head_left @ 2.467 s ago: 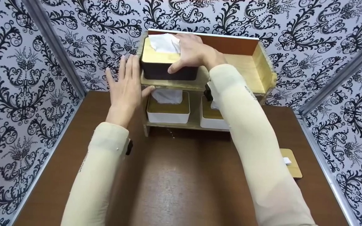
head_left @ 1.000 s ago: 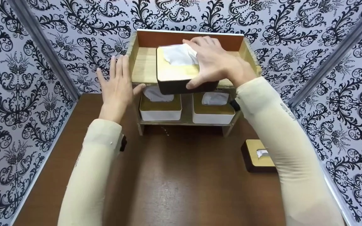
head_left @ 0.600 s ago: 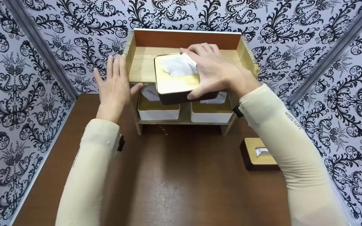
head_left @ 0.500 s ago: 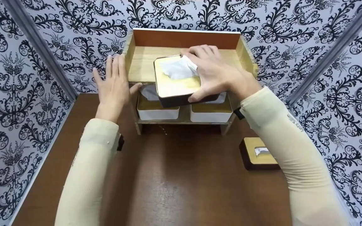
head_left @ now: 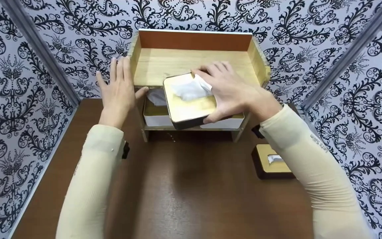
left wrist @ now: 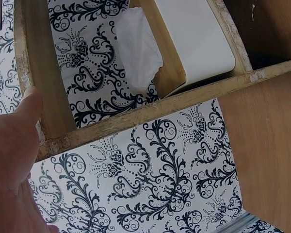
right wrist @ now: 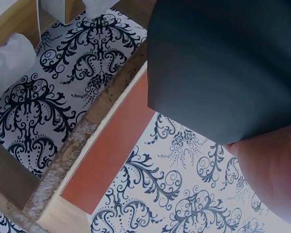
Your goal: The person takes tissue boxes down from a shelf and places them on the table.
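My right hand [head_left: 227, 91] grips a dark tissue box [head_left: 191, 99] with a yellow wooden lid and a white tissue poking out. It is held tilted in the air before the wooden shelf [head_left: 191, 63]; in the right wrist view the dark tissue box [right wrist: 218, 73] fills the upper right. With fingers straight, my left hand [head_left: 118, 89] rests against the shelf's left side, its thumb at the upper board's front edge. The left wrist view has the left hand [left wrist: 12, 160] touching the shelf frame [left wrist: 136, 114].
Two white tissue boxes sit on the lower level, the left white box [head_left: 158, 120] and the right white box [head_left: 225, 123], partly hidden. Another dark tissue box [head_left: 274, 162] lies on the brown table [head_left: 177, 199] at the right, near the right forearm. Patterned walls stand around.
The right hand has lifted the dark tissue box off the upper board's left end and brought it right, then forward and down toward the camera. The left hand stays at the shelf's side.
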{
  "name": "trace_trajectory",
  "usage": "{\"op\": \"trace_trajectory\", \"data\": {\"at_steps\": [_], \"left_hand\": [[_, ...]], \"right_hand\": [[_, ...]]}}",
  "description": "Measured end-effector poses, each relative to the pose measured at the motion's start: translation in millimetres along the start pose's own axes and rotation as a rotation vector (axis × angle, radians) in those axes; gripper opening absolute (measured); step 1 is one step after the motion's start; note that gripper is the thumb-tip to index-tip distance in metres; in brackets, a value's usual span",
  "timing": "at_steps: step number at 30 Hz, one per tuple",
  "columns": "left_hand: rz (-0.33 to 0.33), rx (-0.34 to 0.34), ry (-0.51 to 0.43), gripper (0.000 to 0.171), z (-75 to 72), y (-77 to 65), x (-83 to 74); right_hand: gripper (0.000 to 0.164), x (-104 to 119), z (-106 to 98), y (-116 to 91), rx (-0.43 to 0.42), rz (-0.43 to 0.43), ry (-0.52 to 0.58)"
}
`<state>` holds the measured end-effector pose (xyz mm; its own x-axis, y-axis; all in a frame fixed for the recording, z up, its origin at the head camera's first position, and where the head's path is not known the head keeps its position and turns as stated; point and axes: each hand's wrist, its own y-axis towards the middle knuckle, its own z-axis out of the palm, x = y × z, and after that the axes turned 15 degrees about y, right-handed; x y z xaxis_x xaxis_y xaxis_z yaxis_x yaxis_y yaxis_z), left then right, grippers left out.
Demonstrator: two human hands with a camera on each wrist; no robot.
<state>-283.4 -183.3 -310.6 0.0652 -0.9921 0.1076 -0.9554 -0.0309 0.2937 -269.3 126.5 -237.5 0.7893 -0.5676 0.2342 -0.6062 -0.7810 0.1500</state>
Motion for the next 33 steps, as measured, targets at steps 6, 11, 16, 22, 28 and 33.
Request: {"op": "trace_trajectory", "data": {"at_steps": [6,11,16,22,28,33], "left_hand": [[0.003,0.003,0.003,0.107,0.9,0.7,0.7],[0.005,0.01,0.007,0.107,0.4,1.3,1.3],[0.007,0.016,0.003,0.106,0.7,1.2,0.9],[0.005,-0.001,-0.002,0.106,1.6,0.4,1.0],[0.007,-0.008,0.0,0.106,2.5,0.7,0.7],[0.01,-0.009,0.003,0.106,2.2,1.4,0.3]], "right_hand": [[0.13,4.7,7.1,-10.3,0.018,-0.02,-0.021],[0.13,6.8,14.8,-18.4,0.013,-0.052,-0.026],[0.13,6.0,25.0,-25.5,0.019,-0.077,-0.015],[0.127,3.6,39.0,-32.3,0.01,-0.111,-0.033],[0.128,-2.7,59.6,-39.6,-0.009,-0.173,-0.09],[0.129,-8.6,75.3,-46.5,-0.027,-0.199,-0.107]]}}
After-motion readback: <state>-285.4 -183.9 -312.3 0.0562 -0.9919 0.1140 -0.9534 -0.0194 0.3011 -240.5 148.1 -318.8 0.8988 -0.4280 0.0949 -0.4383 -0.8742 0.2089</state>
